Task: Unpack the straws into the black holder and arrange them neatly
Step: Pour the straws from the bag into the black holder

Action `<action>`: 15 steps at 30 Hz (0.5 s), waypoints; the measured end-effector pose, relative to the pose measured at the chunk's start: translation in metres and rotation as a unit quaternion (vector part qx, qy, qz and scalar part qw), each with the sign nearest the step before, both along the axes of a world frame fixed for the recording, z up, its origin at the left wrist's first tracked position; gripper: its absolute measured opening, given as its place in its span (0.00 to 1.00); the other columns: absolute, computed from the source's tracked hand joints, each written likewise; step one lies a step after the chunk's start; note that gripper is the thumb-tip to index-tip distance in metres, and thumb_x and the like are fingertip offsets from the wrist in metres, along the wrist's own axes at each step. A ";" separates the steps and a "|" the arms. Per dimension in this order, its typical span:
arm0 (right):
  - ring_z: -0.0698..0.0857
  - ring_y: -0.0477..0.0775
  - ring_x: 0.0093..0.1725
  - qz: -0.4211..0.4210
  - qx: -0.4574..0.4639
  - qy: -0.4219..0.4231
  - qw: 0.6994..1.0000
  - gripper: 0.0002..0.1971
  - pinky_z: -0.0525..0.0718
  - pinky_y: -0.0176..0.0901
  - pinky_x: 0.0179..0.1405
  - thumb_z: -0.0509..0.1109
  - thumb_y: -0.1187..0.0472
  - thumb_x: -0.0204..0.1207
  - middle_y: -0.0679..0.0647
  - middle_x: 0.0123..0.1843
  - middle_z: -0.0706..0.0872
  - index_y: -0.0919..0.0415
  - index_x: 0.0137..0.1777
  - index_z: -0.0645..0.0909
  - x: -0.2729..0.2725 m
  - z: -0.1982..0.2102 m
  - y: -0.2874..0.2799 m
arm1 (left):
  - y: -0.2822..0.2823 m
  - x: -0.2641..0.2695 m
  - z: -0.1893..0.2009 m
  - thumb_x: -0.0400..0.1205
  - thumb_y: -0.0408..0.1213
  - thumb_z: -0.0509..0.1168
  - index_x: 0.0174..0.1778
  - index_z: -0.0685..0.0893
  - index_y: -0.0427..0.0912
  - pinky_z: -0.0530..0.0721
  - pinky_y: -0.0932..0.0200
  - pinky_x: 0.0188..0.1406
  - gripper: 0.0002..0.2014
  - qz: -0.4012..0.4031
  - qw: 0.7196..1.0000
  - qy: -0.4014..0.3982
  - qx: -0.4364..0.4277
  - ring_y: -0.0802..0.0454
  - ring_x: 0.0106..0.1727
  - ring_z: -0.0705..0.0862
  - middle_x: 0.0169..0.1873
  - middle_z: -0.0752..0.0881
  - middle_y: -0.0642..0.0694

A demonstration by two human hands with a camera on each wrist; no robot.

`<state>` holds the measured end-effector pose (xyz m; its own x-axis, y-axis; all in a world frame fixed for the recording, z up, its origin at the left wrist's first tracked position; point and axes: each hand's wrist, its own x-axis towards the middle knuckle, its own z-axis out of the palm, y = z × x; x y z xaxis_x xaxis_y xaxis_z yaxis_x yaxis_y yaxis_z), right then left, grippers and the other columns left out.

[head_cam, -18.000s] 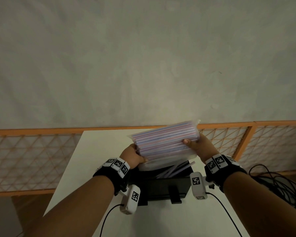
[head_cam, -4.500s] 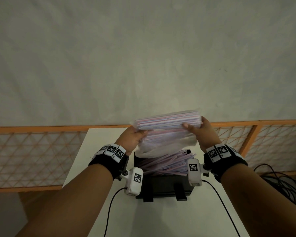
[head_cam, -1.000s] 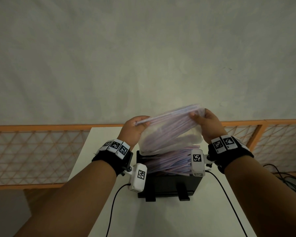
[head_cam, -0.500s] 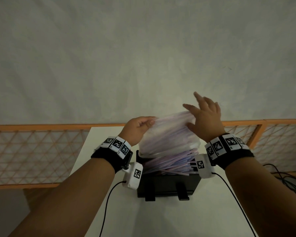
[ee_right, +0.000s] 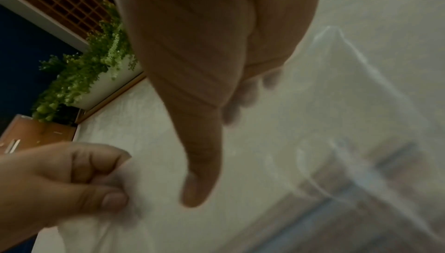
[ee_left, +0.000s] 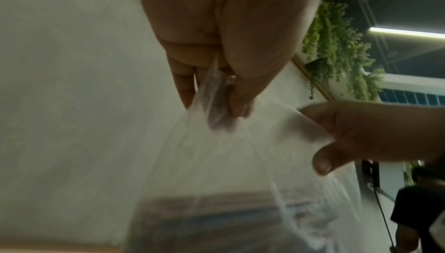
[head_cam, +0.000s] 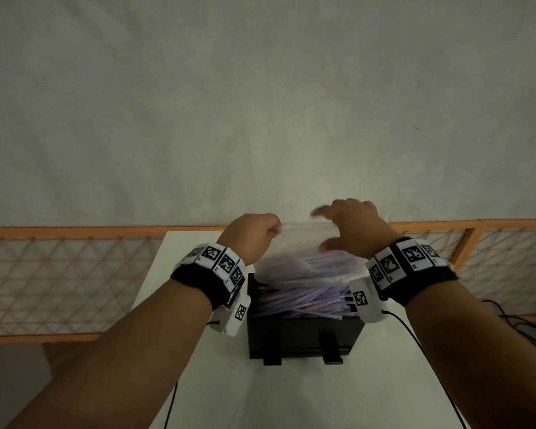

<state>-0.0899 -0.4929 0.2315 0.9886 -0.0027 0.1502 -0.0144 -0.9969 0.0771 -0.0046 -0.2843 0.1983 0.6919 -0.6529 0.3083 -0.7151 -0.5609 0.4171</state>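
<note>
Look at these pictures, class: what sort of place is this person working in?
Probably an indoor workspace or recording area, not a home kitchen. A plain white table stands against a bare plaster wall with an orange lattice railing, and hanging green plants sit below a strip light.

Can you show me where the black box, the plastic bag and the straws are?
black holder (head_cam: 304, 335), head view, its front wall.
plastic bag (ee_left: 228, 154), left wrist view, clear film below the pinch.
straws (head_cam: 297, 301), head view, the pile in the holder.
</note>
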 end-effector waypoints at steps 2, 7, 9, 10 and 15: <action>0.79 0.55 0.58 -0.018 -0.062 0.023 0.998 0.14 0.70 0.52 0.59 0.70 0.47 0.73 0.50 0.54 0.81 0.46 0.58 0.81 0.002 -0.003 0.003 | -0.002 -0.004 0.000 0.83 0.29 0.55 0.54 0.79 0.42 0.80 0.56 0.46 0.09 0.004 1.000 0.015 -0.008 0.46 0.49 0.85 0.51 0.88 0.45; 0.83 0.65 0.48 -0.018 0.038 0.007 0.999 0.12 0.76 0.48 0.42 0.59 0.69 0.74 0.62 0.49 0.85 0.60 0.57 0.73 0.005 -0.015 0.006 | -0.009 -0.015 -0.001 0.79 0.32 0.61 0.62 0.69 0.40 0.78 0.53 0.49 0.16 -0.032 0.997 0.071 0.027 0.43 0.54 0.80 0.53 0.77 0.42; 0.82 0.62 0.54 -0.003 0.043 -0.002 0.999 0.15 0.76 0.51 0.51 0.64 0.59 0.76 0.57 0.54 0.84 0.56 0.62 0.74 0.004 -0.016 0.009 | -0.011 -0.014 -0.002 0.75 0.41 0.70 0.69 0.69 0.42 0.77 0.54 0.56 0.28 -0.033 0.994 0.058 0.084 0.45 0.59 0.78 0.59 0.76 0.43; 0.81 0.59 0.56 0.003 0.034 0.006 0.999 0.21 0.75 0.52 0.55 0.68 0.48 0.73 0.54 0.56 0.83 0.53 0.63 0.74 0.004 -0.016 0.009 | -0.012 -0.012 -0.004 0.74 0.43 0.71 0.70 0.70 0.42 0.77 0.52 0.59 0.29 -0.032 0.992 0.035 0.119 0.43 0.61 0.77 0.61 0.76 0.42; 0.80 0.54 0.56 -0.034 -0.110 0.023 0.993 0.22 0.69 0.51 0.57 0.71 0.37 0.66 0.49 0.51 0.80 0.48 0.56 0.81 -0.001 -0.018 0.010 | -0.010 -0.007 -0.014 0.77 0.32 0.63 0.44 0.78 0.37 0.75 0.54 0.46 0.03 -0.008 0.988 -0.021 0.155 0.41 0.51 0.80 0.50 0.80 0.39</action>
<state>-0.0906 -0.4830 0.2139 0.9932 -0.0411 0.1090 -0.0718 -0.9527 0.2953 -0.0115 -0.2939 0.1846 0.6722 -0.7307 0.1193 -0.7374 -0.6464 0.1963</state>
